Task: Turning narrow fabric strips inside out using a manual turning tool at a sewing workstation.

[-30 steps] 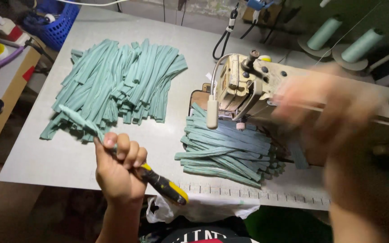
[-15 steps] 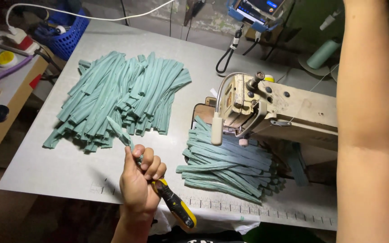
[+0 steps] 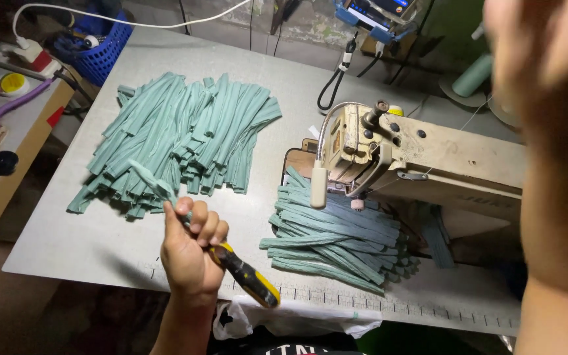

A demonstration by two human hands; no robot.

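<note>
Strips are lying in two piles; left hand is fisting one strip and one tool; right hand is blurring overhead, grip unclear.

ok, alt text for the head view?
A left hand grips a teal fabric strip and a black-and-yellow tool over a grey table. Teal strip piles lie beside a sewing machine; the right hand is raised, blurred.
</note>
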